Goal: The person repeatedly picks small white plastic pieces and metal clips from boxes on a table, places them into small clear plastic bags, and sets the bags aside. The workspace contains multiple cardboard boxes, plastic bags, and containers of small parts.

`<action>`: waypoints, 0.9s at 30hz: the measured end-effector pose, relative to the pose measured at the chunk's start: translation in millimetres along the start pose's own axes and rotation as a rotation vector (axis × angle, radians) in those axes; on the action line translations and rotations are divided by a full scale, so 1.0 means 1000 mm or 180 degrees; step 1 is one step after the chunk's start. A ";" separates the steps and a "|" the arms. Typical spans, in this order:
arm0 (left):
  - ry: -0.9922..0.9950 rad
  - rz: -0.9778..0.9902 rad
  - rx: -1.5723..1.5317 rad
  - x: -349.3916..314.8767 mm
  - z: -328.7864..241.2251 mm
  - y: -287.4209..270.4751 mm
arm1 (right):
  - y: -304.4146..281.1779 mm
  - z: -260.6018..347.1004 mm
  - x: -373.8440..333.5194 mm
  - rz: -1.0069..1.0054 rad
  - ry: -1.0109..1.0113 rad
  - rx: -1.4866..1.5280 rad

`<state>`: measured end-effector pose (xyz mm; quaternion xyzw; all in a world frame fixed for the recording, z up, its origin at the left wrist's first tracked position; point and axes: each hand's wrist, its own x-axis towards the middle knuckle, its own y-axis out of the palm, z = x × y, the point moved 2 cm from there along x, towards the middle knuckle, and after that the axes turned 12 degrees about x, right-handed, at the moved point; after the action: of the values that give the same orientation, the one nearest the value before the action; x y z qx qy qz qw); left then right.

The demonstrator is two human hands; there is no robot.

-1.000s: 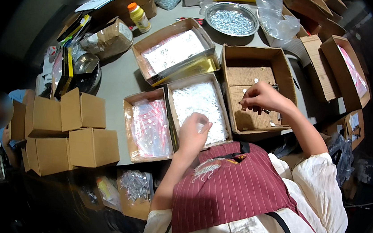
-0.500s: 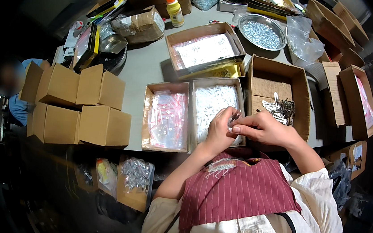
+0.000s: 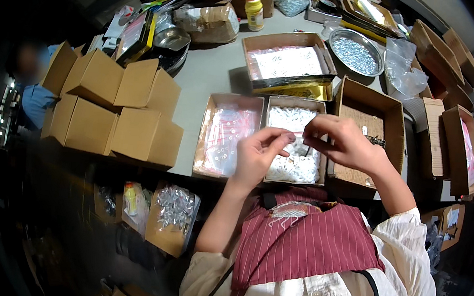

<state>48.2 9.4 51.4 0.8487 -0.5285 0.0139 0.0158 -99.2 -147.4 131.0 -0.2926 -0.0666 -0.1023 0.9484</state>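
Note:
My left hand (image 3: 259,155) hovers over the near edges of the bag box and the white-parts box, thumb and fingers pinched together. Opposite it, my right hand (image 3: 347,142) is also in a pinch, fingertips pointing down. Something small, partly clear with a dark bit, shows between the fingertips; I cannot make out what it is. Beneath lies a shallow box of small white parts (image 3: 294,170). To its left, another box holds clear zip bags with red strips (image 3: 229,139). Right of it stands a deeper cardboard box (image 3: 378,99) with metal clips, partly hidden by my right hand.
Open empty cartons (image 3: 88,125) stand at the left. Farther back are a box with a white sheet (image 3: 288,61), a steel bowl of small metal pieces (image 3: 356,52) and a yellow bottle (image 3: 254,14). Below the table edge sit boxes of metal parts (image 3: 173,213). Another person (image 3: 36,100) is at far left.
My hands have moved apart from each other, the left one leftward. The view has shifted, so the table things appear farther right and higher.

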 end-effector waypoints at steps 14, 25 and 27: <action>0.0164 -0.1046 0.0763 -0.043 -0.040 -0.080 | 0.080 0.016 0.095 0.0612 -0.0134 0.0862; -0.0348 -0.3193 -0.0826 -0.167 0.013 -0.215 | 0.182 -0.080 0.168 0.1121 -0.0353 -0.0713; -0.0364 -0.3694 -0.0790 -0.198 0.034 -0.237 | 0.201 -0.110 0.157 0.1491 -0.0127 -0.1532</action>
<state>173.5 290.4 7.0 0.9900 0.0241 -0.1046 0.0913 107.6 -72.1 -38.2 -0.5174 0.0099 0.1113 0.8484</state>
